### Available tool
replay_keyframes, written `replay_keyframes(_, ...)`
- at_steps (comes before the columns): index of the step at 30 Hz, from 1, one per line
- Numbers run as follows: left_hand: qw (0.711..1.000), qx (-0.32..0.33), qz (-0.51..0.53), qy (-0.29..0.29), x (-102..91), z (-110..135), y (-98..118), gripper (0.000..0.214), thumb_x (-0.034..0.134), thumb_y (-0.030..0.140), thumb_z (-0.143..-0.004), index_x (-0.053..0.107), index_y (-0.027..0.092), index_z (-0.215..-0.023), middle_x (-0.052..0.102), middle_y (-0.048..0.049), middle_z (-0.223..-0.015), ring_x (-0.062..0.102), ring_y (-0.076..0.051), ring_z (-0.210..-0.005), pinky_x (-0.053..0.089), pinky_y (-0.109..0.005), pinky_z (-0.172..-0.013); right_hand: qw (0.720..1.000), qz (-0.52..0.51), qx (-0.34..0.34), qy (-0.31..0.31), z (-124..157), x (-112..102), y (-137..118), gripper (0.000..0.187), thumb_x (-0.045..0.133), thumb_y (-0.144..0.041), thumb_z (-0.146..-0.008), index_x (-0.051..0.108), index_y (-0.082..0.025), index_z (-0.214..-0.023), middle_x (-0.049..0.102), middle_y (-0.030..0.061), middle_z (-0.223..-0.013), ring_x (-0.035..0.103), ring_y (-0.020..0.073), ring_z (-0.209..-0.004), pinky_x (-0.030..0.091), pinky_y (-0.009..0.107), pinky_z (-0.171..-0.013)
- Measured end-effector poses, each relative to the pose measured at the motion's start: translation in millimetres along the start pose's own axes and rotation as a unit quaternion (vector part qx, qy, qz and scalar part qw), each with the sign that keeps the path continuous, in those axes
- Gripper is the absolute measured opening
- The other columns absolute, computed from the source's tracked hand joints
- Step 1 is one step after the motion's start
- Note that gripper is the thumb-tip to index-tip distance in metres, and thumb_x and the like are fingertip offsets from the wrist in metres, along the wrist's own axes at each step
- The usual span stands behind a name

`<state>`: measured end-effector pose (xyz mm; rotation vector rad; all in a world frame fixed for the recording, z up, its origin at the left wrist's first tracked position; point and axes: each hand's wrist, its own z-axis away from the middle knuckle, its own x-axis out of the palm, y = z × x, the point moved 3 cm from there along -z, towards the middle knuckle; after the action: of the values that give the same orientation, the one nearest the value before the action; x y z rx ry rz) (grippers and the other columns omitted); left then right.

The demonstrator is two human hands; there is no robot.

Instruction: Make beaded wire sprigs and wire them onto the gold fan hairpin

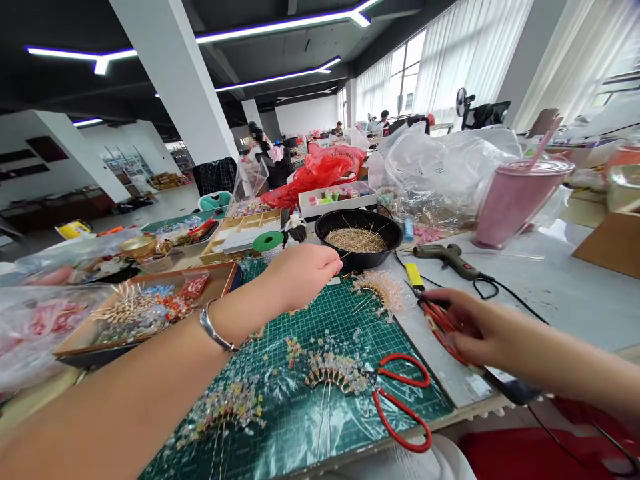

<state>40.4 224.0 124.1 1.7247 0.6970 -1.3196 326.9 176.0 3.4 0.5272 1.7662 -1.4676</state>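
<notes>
My left hand (311, 272), a silver bangle on its wrist, hovers over the green cutting mat (280, 373) just before the black bowl (327, 230) of thin gold pins (357, 240). Its fingers are pinched together; what they hold, if anything, cannot be made out. Off the mat's right edge, my right hand (473, 327) is closed around red-handled pliers (440, 323), slightly blurred. Beaded hair combs lie on the mat: a clear one (333, 373), a yellowish one (225, 410) and a peach one (383, 290). Red-handled scissors (400, 400) rest open beside the clear comb.
A glue gun (447, 259) with its cord and a yellow lighter (414, 275) lie at right, before a pink drink cup (520, 200). A cardboard box (220, 283) of beads stands left. Plastic bags (440, 167) and a white tray (345, 205) fill the back.
</notes>
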Motion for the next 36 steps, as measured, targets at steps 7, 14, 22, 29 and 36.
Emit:
replay_keyframes(7,0.999,0.025,-0.047,0.001,-0.5,-36.1,2.0,0.032,0.044,0.032,-0.096,0.070,0.019,-0.083,0.071,-0.0035,-0.079,0.061,-0.019,-0.072,0.037,-0.030,-0.064,0.999,-0.017,-0.039,-0.026,-66.4,-38.3,-50.9,0.050,0.056,-0.072,-0.087,0.057,-0.023,-0.100,0.057,-0.0011,-0.075,0.055,0.0177,-0.069,0.047,0.029,-0.061)
replay_keyframes(14,0.995,0.025,-0.096,-0.018,3.5,-56.4,-1.3,0.033,0.043,0.032,-0.096,0.072,0.020,-0.084,0.072,-0.0047,-0.083,0.061,-0.020,-0.073,0.035,-0.030,-0.060,0.999,-0.008,-0.026,-0.020,-103.9,-35.3,-54.1,0.060,0.052,-0.082,-0.083,0.052,-0.023,-0.089,0.052,-0.0023,-0.070,0.052,0.0166,-0.065,0.040,0.028,-0.056)
replay_keyframes(22,0.987,0.033,-0.159,-0.019,5.6,-70.4,-1.5,0.032,0.044,0.028,-0.097,0.069,0.021,-0.078,0.068,-0.0048,-0.075,0.058,-0.021,-0.068,0.036,-0.031,-0.062,0.997,0.075,0.013,-0.009,-119.2,-45.3,-56.1,0.060,0.053,-0.083,-0.083,0.048,-0.023,-0.077,0.054,-0.0015,-0.066,0.052,0.0159,-0.061,0.035,0.030,-0.055)
replay_keyframes(29,0.972,0.036,-0.231,-0.007,13.3,-84.1,-9.8,0.034,0.042,0.027,-0.098,0.073,0.018,-0.087,0.071,-0.0104,-0.080,0.064,-0.026,-0.075,0.038,-0.035,-0.065,0.987,0.145,0.058,-0.041,-132.7,-43.7,-47.9,0.032,0.058,-0.047,-0.101,0.065,-0.016,-0.107,0.068,0.0029,-0.095,0.064,0.0153,-0.077,0.056,0.033,-0.071)
replay_keyframes(36,0.962,0.046,-0.268,0.000,15.7,-95.7,-14.7,0.033,0.042,0.022,-0.096,0.075,0.015,-0.093,0.073,-0.0147,-0.084,0.067,-0.028,-0.078,0.040,-0.037,-0.066,0.992,0.124,0.020,-0.021,-155.5,-41.5,-26.7,0.030,0.062,-0.038,-0.101,0.065,-0.019,-0.123,0.066,0.0086,-0.125,0.067,0.0222,-0.103,0.059,0.042,-0.088)
